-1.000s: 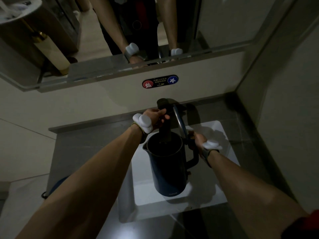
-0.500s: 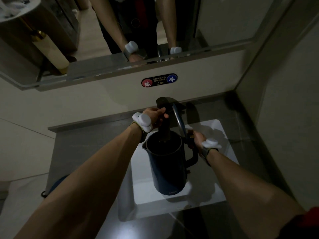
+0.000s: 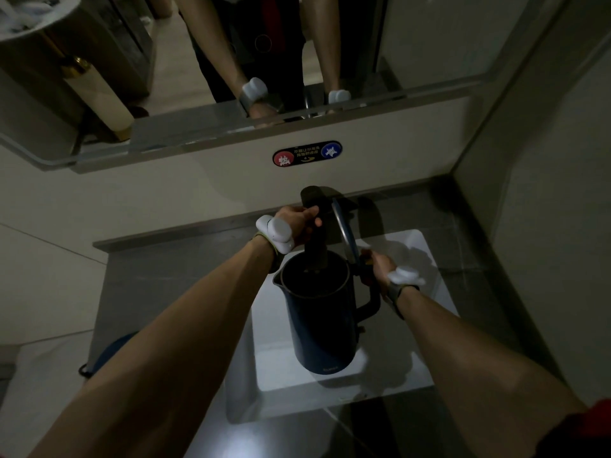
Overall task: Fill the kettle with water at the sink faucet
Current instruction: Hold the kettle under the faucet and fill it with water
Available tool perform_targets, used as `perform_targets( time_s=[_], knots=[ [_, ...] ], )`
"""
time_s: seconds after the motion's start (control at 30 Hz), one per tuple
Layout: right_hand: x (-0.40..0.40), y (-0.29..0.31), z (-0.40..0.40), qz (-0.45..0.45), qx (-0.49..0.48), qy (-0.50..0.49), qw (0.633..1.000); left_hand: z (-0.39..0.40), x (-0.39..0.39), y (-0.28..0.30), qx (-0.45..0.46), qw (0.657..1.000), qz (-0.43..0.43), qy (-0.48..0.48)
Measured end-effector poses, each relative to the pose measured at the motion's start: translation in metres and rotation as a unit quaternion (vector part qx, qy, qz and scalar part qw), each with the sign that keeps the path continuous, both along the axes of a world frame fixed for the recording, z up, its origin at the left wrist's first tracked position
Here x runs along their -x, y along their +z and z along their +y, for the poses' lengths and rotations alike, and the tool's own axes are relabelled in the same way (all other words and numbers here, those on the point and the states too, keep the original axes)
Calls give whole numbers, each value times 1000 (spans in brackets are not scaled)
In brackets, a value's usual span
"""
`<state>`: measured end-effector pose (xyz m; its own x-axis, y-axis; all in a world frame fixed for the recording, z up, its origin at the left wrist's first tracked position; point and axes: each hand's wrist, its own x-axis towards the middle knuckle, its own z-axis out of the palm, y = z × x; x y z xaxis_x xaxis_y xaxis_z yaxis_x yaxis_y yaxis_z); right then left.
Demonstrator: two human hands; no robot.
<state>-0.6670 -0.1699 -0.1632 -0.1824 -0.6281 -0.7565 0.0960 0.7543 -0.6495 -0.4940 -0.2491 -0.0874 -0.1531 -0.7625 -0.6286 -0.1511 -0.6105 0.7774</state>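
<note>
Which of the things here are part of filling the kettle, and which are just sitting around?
In use: kettle, its open lid, faucet, sink, left hand, right hand.
Just around: mirror, red and blue wall label, dark blue item at the counter's left edge.

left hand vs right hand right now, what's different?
The left hand is up on the faucet, fingers curled over its top; the right hand sits lower, gripping the kettle by its handle beside the open lid. The left reaches farther back. Both wear white wrist devices.

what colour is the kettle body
Dark navy blue kettle, seen in the head view.
</note>
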Motion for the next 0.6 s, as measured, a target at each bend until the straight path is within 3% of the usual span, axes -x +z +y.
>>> perform_targets(
  time_s=[0.17,0.3,0.4,0.6],
  knots=[
    [-3,4,0,-5,-8,-4,1000,-1,2,0,4,1000,-9,12],
    [1,6,2,42,-4,52,998,-1,3,-1,9,1000,-17,7],
    [3,2,6,60,4,28,998,-2,2,-2,7,1000,-21,11],
    [-2,10,2,-29,-13,-49,998,-2,2,1,-3,1000,-1,18]
  ],
)
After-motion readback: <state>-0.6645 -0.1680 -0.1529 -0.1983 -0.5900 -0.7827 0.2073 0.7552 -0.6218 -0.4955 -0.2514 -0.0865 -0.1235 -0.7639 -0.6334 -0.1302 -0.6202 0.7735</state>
